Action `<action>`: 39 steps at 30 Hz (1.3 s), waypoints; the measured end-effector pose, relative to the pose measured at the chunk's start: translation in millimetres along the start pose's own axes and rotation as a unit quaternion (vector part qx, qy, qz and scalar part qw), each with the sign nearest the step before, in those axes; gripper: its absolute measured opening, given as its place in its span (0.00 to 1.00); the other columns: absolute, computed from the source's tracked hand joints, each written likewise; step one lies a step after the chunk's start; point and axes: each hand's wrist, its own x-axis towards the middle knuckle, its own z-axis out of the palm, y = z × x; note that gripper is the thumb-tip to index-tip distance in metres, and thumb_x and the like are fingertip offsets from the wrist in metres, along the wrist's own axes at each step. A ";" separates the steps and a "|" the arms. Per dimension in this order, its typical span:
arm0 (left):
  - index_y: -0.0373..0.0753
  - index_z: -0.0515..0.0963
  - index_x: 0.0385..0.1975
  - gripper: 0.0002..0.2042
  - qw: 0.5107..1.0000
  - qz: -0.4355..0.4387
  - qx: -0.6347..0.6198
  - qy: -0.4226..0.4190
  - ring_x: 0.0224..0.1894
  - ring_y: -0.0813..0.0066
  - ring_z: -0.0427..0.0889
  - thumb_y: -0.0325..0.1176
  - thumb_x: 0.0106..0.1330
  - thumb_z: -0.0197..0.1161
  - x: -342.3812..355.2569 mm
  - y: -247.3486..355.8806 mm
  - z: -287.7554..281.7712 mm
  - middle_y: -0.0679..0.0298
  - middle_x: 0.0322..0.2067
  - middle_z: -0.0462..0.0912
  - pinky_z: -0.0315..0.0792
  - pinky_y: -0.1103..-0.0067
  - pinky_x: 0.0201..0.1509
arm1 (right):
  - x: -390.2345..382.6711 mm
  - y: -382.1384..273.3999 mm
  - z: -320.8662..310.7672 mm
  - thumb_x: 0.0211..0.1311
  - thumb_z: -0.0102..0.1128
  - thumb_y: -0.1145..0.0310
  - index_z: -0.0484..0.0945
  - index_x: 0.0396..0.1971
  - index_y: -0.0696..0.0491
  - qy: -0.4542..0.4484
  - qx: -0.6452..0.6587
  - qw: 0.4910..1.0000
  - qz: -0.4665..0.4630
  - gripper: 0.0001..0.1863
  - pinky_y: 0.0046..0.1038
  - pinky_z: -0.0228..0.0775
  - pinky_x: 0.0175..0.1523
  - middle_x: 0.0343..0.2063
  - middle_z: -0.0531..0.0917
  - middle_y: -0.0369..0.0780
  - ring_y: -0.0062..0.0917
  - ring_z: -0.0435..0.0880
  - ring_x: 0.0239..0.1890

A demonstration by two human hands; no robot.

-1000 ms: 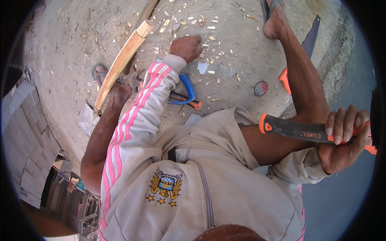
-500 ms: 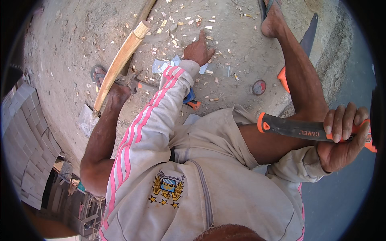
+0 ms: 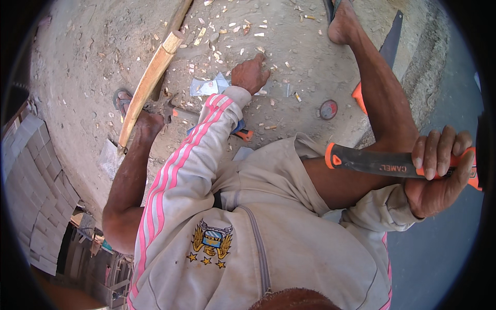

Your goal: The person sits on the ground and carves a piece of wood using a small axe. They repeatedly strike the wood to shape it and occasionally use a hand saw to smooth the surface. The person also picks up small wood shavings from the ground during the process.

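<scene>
The tool's black-and-orange handle (image 3: pixel 377 163) runs under the right hand (image 3: pixel 436 173); its head is lost at the dark rim. The left hand (image 3: pixel 250 74) covers whatever lies beneath. The saw blade (image 3: pixel 390 39) disappears behind the leg.

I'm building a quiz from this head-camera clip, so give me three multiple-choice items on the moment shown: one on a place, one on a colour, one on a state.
1. Where is the left hand?
A. Down on the ground among the wood chips
B. On the wooden stick
C. On the saw

2. What colour are the stripes on the left sleeve?
A. Green
B. Pink
C. Black

3. How is the black-and-orange tool handle held?
A. Lying loose on the ground
B. Pinched by two fingertips
C. Gripped in the closed right hand

Key: 1 A, the fingers rest on the chip-strewn ground; 2 B, pink bands run down the sleeve; 3 C, the fingers wrap round the handle.
</scene>
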 end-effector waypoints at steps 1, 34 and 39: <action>0.43 0.73 0.58 0.26 1.000 -0.003 0.000 -0.002 0.43 0.48 0.85 0.46 0.62 0.63 4.2 -0.3 -0.8 0.50 0.38 0.86 0.77 0.58 0.49 | 0.0 -0.1 0.0 0.78 0.45 0.56 0.67 0.39 0.52 -0.002 0.001 1.000 0.000 0.13 0.26 0.73 0.31 0.22 0.70 0.34 0.16 0.70 0.19; 0.44 0.80 0.46 0.17 0.989 -0.011 0.014 0.145 0.43 0.54 0.85 0.45 0.63 0.59 44.5 -11.3 -18.0 0.54 0.38 0.87 0.77 0.60 0.47 | 0.3 1.6 -1.4 0.77 0.46 0.57 0.67 0.39 0.52 0.000 -0.004 1.000 -0.005 0.13 0.26 0.74 0.31 0.22 0.70 0.34 0.16 0.71 0.18; 0.43 0.81 0.41 0.14 0.990 -0.038 0.099 0.090 0.42 0.54 0.86 0.45 0.64 0.59 63.8 1.8 -27.3 0.54 0.37 0.86 0.77 0.60 0.46 | 0.9 2.6 -0.4 0.78 0.46 0.56 0.67 0.39 0.52 0.009 0.000 1.000 -0.007 0.14 0.26 0.74 0.31 0.22 0.70 0.34 0.16 0.70 0.18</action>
